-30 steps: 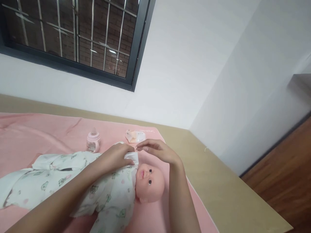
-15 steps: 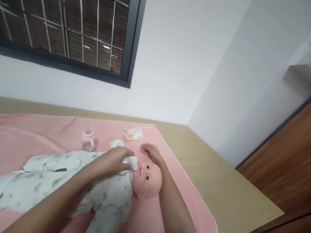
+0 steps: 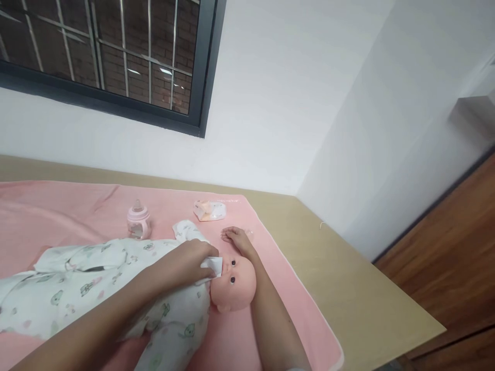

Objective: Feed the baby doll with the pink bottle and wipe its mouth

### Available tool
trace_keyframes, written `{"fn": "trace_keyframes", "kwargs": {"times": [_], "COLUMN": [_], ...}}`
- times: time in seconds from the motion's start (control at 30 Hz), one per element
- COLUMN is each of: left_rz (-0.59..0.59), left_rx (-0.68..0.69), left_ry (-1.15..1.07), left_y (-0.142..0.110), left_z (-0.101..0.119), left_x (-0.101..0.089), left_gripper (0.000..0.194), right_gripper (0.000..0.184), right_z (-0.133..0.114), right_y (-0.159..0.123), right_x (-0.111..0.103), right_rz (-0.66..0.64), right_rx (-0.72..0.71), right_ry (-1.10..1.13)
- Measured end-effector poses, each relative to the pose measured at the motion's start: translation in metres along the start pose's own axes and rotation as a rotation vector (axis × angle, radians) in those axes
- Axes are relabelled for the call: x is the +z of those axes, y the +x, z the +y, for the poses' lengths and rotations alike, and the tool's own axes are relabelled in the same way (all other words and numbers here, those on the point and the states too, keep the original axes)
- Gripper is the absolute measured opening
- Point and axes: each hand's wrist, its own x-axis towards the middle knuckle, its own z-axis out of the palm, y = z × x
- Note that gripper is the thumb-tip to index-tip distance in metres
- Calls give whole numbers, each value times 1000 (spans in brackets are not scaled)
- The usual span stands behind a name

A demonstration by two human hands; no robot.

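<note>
A person's left hand (image 3: 195, 260) pinches a white cloth (image 3: 215, 265) between thumb and fingers. The cloth now covers the mouth of a doll (image 3: 237, 292) lying face-up on a pink blanket (image 3: 297, 319); half a second ago the mouth showed. The right hand (image 3: 236, 239), fingers extended together, is beside the doll's head. Pale lettering (image 3: 228, 201) along the blanket's far edge appears too blurred to read.

Supine doll (image 3: 240, 287), white tissue (image 3: 216, 264) at mouth
</note>
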Motion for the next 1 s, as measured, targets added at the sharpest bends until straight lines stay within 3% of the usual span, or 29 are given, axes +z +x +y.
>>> {"fn": "trace_keyframes", "kwargs": {"times": [1.0], "left_rz": [95], "left_rx": [-31], "left_ry": [72], "left_y": [6], "left_z": [-7], "left_x": [5], "left_gripper": [11], "right_gripper": [14], "right_z": [5], "right_y": [2], "right_x": [1], "right_rz": [0], "right_rx": [-37], "right_ry": [-65]}}
